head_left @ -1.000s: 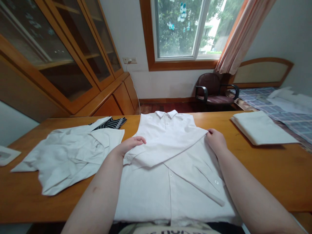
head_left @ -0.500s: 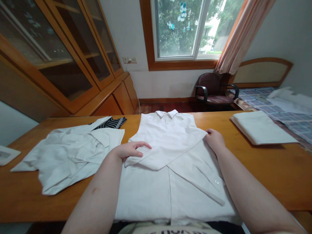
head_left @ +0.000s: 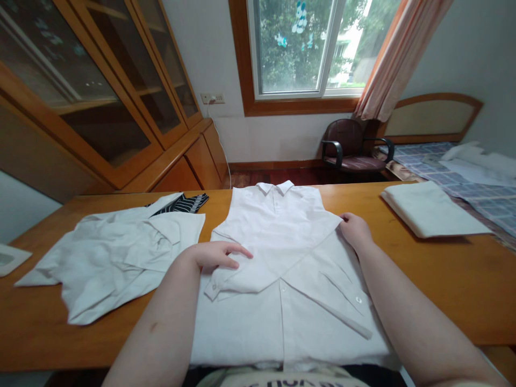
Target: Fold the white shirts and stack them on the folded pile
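Note:
A white button-up shirt [head_left: 278, 215] lies flat on the wooden table in front of me, collar pointing away. Both its sleeves are folded inward and cross over the front, one cuff showing near my left wrist. My left hand [head_left: 220, 253] rests on the folded sleeve at the shirt's left side, fingers spread and lying flat. At the right edge, my right hand [head_left: 355, 230] pinches the shirt's fabric at the corner of the fold between thumb and fingers.
A crumpled white garment [head_left: 121, 258] lies on the table [head_left: 435, 290] at left, with a black striped cloth [head_left: 185, 204] behind it. A folded white cloth [head_left: 431, 209] sits at right. Beyond the table stand an armchair [head_left: 349, 142], a bed and a glass-door cabinet [head_left: 189, 156].
My left hand has shifted slightly toward me, and the sleeve under it has slid down, showing more of its cuff. My right hand stays at the right edge.

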### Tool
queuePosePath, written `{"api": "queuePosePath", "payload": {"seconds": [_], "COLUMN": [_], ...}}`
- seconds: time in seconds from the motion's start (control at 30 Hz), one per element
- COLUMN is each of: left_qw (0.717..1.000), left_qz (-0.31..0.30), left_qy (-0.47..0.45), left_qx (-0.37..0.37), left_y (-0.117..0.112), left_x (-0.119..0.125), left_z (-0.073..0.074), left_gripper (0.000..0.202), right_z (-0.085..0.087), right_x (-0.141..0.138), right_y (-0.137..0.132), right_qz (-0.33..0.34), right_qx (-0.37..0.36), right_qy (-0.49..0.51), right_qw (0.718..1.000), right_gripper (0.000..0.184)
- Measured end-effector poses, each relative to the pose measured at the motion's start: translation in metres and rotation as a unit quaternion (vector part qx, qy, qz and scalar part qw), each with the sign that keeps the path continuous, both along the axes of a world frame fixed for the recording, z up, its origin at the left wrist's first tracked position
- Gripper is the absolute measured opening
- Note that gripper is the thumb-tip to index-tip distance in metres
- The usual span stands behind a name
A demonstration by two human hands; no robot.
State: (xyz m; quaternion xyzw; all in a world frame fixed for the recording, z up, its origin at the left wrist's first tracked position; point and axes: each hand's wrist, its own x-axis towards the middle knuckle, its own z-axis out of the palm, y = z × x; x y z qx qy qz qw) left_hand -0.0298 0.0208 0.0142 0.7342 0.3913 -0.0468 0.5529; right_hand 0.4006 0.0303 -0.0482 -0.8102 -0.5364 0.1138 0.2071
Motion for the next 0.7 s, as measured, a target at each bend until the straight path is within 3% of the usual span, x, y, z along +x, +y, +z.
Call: {"api": "queuePosePath", "payload": {"seconds": [0.1, 0.2, 0.3, 0.4, 0.53, 0.63, 0.7], "left_qw": [0.999, 0.999, 1.0, 0.998, 0.987, 0.968, 0.96], "left_qz": [-0.017, -0.025, 0.005, 0.044, 0.117, 0.172, 0.172], "left_qy": [0.02, -0.017, -0.02, 0.036, 0.079, 0.052, 0.021], "left_qx": [0.018, 0.012, -0.002, 0.011, 0.079, 0.173, 0.22], "left_y": [-0.001, -0.002, -0.003, -0.002, 0.0, -0.002, -0.007], "left_x": [0.004, 0.006, 0.003, -0.003, -0.005, 0.007, 0.02], "left_z": [0.002, 0.006, 0.005, -0.005, -0.016, -0.014, -0.009], "left_gripper": [0.05, 0.046, 0.047, 0.052, 0.05, 0.038, 0.03], "right_z": [0.001, 0.003, 0.002, 0.001, 0.001, 0.003, 0.006], "right_x": [-0.001, -0.001, -0.001, 0.0, -0.001, -0.005, -0.008], "right_y": [0.0, -0.001, -0.001, 0.0, 0.0, -0.002, -0.003], "right_qz": [-0.005, -0.003, -0.002, -0.003, -0.008, 0.009, 0.026], "right_qx": [-0.003, -0.004, -0.001, 0.002, -0.001, -0.002, 0.0], "right_qy": [0.001, 0.003, 0.006, 0.006, 0.006, 0.002, -0.005], "right_qw": [1.0, 1.0, 1.0, 1.0, 1.0, 1.0, 1.0], "right_gripper": [0.025, 0.025, 0.025, 0.025, 0.025, 0.024, 0.023]}}
